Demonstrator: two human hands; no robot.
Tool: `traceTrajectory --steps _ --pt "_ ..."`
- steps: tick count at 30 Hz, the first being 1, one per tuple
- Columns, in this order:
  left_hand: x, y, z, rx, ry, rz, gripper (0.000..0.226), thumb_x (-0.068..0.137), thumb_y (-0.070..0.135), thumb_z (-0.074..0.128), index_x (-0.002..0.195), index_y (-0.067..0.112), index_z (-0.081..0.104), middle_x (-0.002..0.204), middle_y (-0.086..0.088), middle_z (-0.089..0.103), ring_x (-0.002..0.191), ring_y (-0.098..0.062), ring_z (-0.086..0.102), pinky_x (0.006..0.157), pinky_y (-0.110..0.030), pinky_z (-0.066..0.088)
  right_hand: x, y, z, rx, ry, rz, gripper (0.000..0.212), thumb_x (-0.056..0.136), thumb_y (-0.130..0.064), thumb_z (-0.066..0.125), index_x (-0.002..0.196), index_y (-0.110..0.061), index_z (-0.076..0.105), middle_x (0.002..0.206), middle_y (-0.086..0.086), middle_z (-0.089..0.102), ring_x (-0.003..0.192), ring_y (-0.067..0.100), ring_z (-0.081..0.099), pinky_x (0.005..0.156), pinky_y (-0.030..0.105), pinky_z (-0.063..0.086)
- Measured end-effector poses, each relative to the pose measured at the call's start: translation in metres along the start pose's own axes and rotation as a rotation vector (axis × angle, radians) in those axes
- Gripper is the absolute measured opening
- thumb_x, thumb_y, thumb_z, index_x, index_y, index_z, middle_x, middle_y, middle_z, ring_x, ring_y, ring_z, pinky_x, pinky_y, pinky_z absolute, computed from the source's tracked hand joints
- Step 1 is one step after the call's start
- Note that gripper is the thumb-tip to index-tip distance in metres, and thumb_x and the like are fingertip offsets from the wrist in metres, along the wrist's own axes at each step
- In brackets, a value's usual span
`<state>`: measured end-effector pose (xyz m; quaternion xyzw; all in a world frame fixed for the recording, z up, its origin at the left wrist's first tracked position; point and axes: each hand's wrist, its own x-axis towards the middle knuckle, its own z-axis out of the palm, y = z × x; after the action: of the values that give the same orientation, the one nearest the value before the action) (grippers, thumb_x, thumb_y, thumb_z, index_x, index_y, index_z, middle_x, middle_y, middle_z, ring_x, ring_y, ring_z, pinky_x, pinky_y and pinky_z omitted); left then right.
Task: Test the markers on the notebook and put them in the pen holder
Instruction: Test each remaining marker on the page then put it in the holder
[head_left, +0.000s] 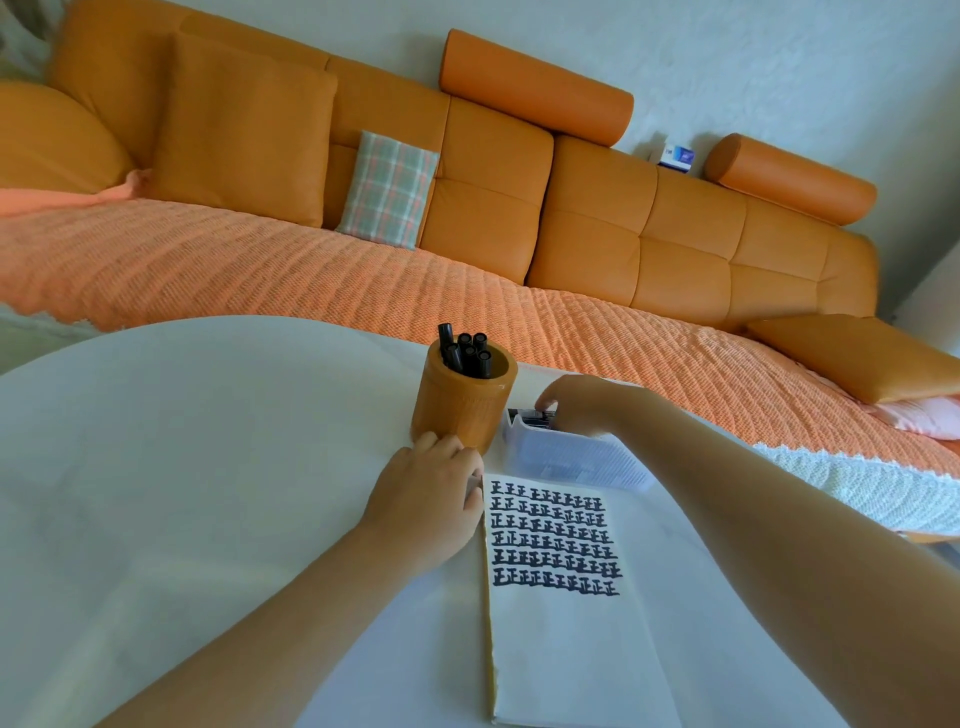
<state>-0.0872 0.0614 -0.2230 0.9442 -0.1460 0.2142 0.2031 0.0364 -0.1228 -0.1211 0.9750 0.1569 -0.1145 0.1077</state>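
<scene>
An open notebook (566, 639) lies on the white table (182, 467), its upper page filled with rows of black marker strokes. Behind it stands a round wooden pen holder (460, 410) with several black markers (467, 353) upright inside. To the holder's right sits a clear plastic box (576, 460) with dark markers (530, 415) at its far end. My left hand (431, 499) rests flat on the notebook's top left corner, just below the holder. My right hand (576, 400) reaches into the box's far end, fingers curled over the markers; whether it grips one is hidden.
An orange sofa (519, 208) with a woven orange cover runs along the far side of the table, with cushions and a plaid pillow (387, 189). The table's curved far edge lies just behind the holder and box.
</scene>
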Motion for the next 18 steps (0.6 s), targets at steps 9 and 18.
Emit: traceTrajectory --steps 9,18 --pt "-0.0006 -0.0028 -0.0007 0.047 -0.017 0.05 0.026 0.097 0.038 0.041 0.116 0.029 0.056 0.116 0.01 0.058 0.106 -0.012 0.048 0.088 -0.026 0.043 -0.0015 -0.0045 -0.0048 -0.144 -0.009 -0.063 0.027 0.097 -0.013 0.053 0.12 -0.016 0.067 0.119 0.005 0.066 0.109 0.025 0.06 0.085 0.031 0.048" --pt "0.0001 -0.0028 0.0004 0.061 -0.009 0.054 0.026 0.097 0.037 0.041 0.116 0.028 0.057 0.116 0.009 0.059 0.105 -0.013 0.05 0.086 -0.027 0.047 -0.0031 0.0043 -0.0017 0.259 -0.009 -0.08 0.019 0.092 -0.03 0.056 0.105 -0.03 0.071 0.108 -0.01 0.068 0.101 0.013 0.06 0.093 0.034 0.047"
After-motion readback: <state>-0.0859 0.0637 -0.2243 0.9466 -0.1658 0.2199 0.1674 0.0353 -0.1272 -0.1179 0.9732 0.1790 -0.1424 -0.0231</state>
